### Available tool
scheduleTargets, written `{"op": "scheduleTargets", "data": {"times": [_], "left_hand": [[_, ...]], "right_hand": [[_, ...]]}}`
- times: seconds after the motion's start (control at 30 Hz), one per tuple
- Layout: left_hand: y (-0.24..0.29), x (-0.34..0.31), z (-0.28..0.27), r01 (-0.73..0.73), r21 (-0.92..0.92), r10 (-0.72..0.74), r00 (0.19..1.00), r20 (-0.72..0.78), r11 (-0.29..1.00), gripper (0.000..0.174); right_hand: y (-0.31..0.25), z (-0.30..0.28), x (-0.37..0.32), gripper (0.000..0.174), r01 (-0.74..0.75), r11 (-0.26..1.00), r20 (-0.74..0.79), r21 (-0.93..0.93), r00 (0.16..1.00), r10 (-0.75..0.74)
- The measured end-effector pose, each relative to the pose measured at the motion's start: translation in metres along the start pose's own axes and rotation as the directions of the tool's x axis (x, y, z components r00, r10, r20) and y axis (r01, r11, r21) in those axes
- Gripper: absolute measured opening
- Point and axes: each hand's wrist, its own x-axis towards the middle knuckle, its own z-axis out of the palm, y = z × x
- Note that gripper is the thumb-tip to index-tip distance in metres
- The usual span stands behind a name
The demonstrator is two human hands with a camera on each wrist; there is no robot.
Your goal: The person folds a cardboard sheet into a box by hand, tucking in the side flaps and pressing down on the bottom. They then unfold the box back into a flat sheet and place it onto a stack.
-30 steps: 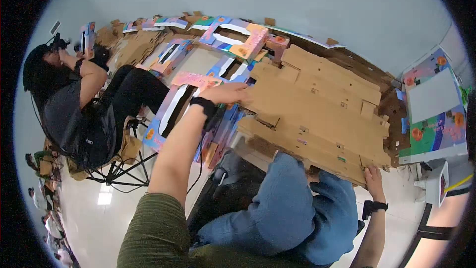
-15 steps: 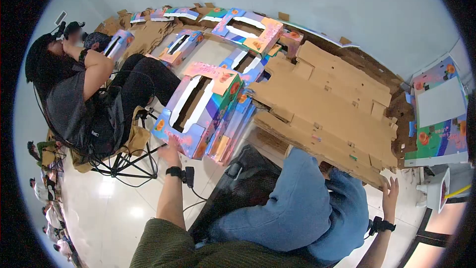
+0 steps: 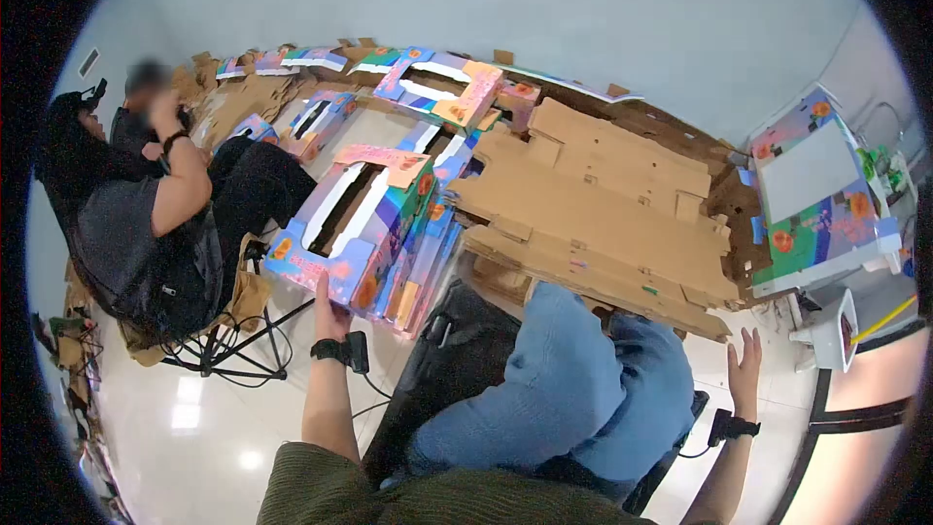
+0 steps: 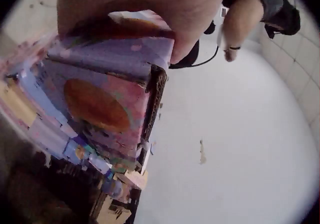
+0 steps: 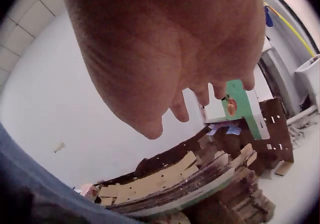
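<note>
Slanting lengthwise from near left to far right, the printed box (image 3: 376, 235) lies just beyond the left hand (image 3: 332, 318), which touches its near end, whether gripping I cannot tell. Right of the flattened cardboard stack (image 3: 593, 219), the right hand (image 3: 744, 367) holds nothing, fingers spread, well apart from the box.

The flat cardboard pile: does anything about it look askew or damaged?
Slightly askew, yes: the cardboard pile near the right hand has staggered, uneven edges rather than squared ones. I can't tell whether any sheet is damaged.
</note>
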Motion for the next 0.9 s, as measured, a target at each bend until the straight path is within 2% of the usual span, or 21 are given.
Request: {"op": "scheduleTargets", "data": {"times": [0.1, 0.13, 0.17, 0.27, 0.37, 0.4, 0.47, 0.53, 0.57, 0.6, 0.63, 0.67, 0.73, 0.83, 0.87, 0.9], "left_hand": [[0.009, -0.002, 0.012, -0.018, 0.027, 0.017, 1.000, 0.021, 0.999, 0.059], [0.011, -0.004, 0.015, -0.083, 0.053, 0.079, 0.995, 0.064, 0.995, 0.058], [0.015, -0.012, 0.021, -0.077, 0.047, 0.073, 0.994, 0.086, 0.996, 0.058], [0.039, -0.052, 0.050, -0.062, 0.032, 0.057, 0.990, 0.132, 0.998, 0.056], [0.064, -0.096, 0.081, -0.134, 0.022, 0.123, 0.955, 0.271, 0.991, 0.052], [0.071, -0.104, 0.087, -0.104, -0.004, 0.100, 0.947, 0.304, 0.995, 0.050], [0.081, -0.147, 0.108, -0.259, 0.086, 0.202, 0.888, 0.412, 0.962, 0.050], [0.092, -0.171, 0.125, -0.095, 0.011, 0.080, 0.895, 0.438, 0.995, 0.049], [0.092, -0.181, 0.129, -0.089, 0.033, 0.062, 0.874, 0.481, 0.996, 0.048], [0.091, -0.192, 0.134, -0.081, 0.055, 0.040, 0.851, 0.524, 0.995, 0.047], [0.089, -0.204, 0.137, -0.071, 0.079, 0.014, 0.826, 0.564, 0.994, 0.046], [0.078, -0.222, 0.142, -0.051, 0.128, -0.034, 0.808, 0.588, 0.990, 0.044], [0.074, -0.240, 0.149, -0.068, 0.221, -0.076, 0.809, 0.583, 0.973, 0.045], [0.079, -0.261, 0.169, -0.068, 0.307, -0.122, 0.819, 0.560, 0.949, 0.045], [0.082, -0.265, 0.171, -0.072, 0.331, -0.133, 0.820, 0.556, 0.941, 0.046], [0.084, -0.269, 0.173, -0.078, 0.357, -0.143, 0.822, 0.552, 0.931, 0.046]], "right_hand": [[-0.012, -0.013, -0.010, 0.051, 0.040, 0.999, -0.050, -0.003, 0.998, -0.040], [-0.018, -0.019, -0.013, 0.051, 0.054, 0.999, -0.065, 0.000, 0.996, -0.054], [-0.027, -0.026, -0.019, 0.051, 0.067, 0.998, -0.080, 0.003, 0.995, -0.067], [-0.050, -0.046, -0.032, 0.051, 0.095, 0.995, -0.128, 0.012, 0.987, -0.092], [-0.076, -0.066, -0.041, 0.052, 0.150, 0.988, -0.165, 0.032, 0.976, -0.143], [-0.087, -0.073, -0.045, 0.053, 0.172, 0.984, -0.175, 0.038, 0.971, -0.163], [-0.119, -0.089, -0.054, 0.053, 0.205, 0.973, -0.191, 0.104, 0.964, -0.183], [-0.156, -0.107, -0.065, 0.051, 0.238, 0.947, -0.196, 0.218, 0.961, -0.196], [-0.173, -0.115, -0.071, 0.050, 0.255, 0.920, -0.193, 0.299, 0.960, -0.203], [-0.184, -0.119, -0.079, 0.054, 0.193, 0.815, -0.119, 0.546, 0.981, -0.153], [-0.189, -0.122, -0.087, 0.059, 0.105, 0.651, -0.037, 0.752, 0.992, -0.117], [-0.177, -0.120, -0.107, 0.066, 0.032, 0.363, 0.044, 0.931, 0.979, -0.197], [-0.197, -0.124, -0.130, 0.084, -0.133, -0.056, 0.124, 0.989, 0.981, -0.151], [-0.186, -0.131, -0.157, 0.088, -0.196, -0.086, 0.187, 0.977, 0.977, -0.108], [-0.187, -0.133, -0.165, 0.086, -0.143, -0.098, 0.119, 0.985, 0.968, -0.220], [-0.185, -0.132, -0.171, 0.082, -0.161, -0.058, 0.149, 0.985, 0.973, -0.174]]}}
